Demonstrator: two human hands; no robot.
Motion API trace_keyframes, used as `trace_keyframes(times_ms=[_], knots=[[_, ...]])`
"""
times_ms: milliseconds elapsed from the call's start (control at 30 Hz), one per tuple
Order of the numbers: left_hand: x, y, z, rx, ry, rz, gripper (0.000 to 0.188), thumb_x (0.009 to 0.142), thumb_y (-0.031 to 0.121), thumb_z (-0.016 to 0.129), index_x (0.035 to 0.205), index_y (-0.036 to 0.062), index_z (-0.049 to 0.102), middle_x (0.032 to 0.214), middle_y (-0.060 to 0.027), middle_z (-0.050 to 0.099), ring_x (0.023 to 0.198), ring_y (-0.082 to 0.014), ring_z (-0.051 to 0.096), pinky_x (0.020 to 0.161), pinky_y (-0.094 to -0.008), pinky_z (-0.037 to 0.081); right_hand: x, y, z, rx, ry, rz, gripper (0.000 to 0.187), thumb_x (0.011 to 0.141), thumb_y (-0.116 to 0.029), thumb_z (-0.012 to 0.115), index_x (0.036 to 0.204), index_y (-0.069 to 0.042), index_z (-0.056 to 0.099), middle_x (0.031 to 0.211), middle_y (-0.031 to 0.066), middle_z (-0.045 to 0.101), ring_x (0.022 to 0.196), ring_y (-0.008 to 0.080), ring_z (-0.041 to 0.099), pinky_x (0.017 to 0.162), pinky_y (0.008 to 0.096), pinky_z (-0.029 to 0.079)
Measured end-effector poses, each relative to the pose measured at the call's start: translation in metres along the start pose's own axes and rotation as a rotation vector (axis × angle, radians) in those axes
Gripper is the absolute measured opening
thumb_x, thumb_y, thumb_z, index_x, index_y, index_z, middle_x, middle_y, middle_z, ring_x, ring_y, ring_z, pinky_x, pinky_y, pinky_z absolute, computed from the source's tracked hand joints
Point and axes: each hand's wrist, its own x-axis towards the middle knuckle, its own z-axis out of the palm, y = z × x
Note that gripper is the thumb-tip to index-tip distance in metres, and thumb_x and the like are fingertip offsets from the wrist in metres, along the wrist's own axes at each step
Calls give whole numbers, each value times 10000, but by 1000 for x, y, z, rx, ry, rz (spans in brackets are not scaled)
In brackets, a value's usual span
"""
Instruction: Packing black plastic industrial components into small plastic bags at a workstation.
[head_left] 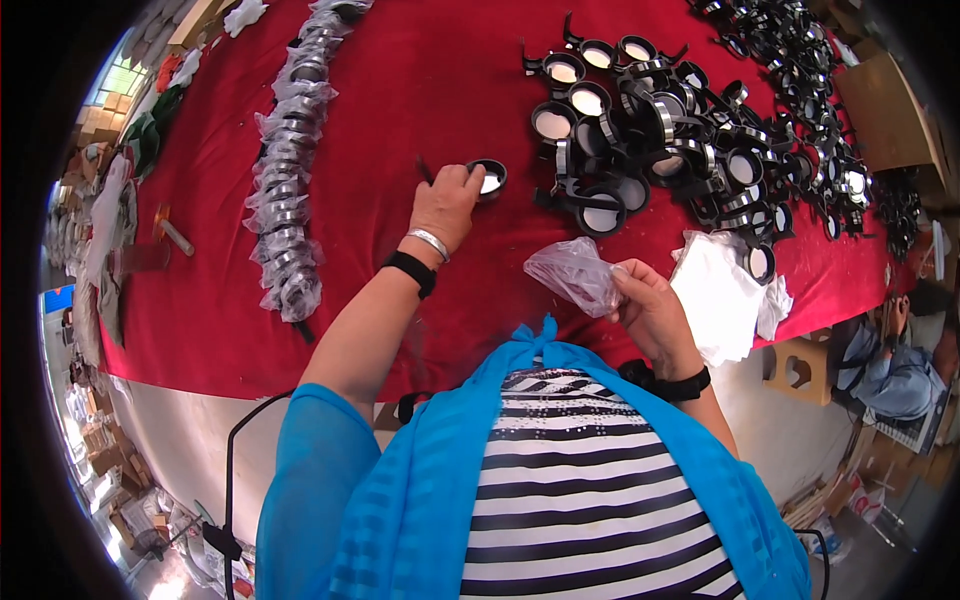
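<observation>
Row of plastic-wrapped round pieces (285, 207), running lengthwise along the left of the red-covered counter (390, 90). Left hand (443, 212), silver bracelet and black band at wrist; grip closed on a handled black ring (489, 181), located mid-counter, right of the row. Clear plastic bag (570, 277), held up near the front edge. Right hand (650, 305), grip pinching the bag's right end between thumb and fingers. White sheets (713, 300), stacked, just beside the right hand, below a heap of unwrapped black rings (663, 115).
</observation>
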Motion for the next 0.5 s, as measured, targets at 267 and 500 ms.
trace_keyframes(times_ms=[267, 500], knots=[[-63, 0, 7, -897, -162, -394, 305, 822, 60, 529, 1124, 17, 548, 745, -108, 626, 686, -196, 630, 637, -327, 507, -4, 0, 3, 91, 52, 40, 116, 932, -174, 539, 938, -72, 593, 723, -19, 572, 597, 64, 506, 501, 205, 368], [-106, 46, -4, -538, 3, 224, 393, 744, 29, 587, 1126, 63, 500, 1152, -190, 510, 999, -365, 552, 863, -416, 459, -3, 4, 4, 139, 90, 9, 129, 937, -186, 539, 959, -71, 591, 747, -17, 572, 610, 73, 505, 500, 206, 357]])
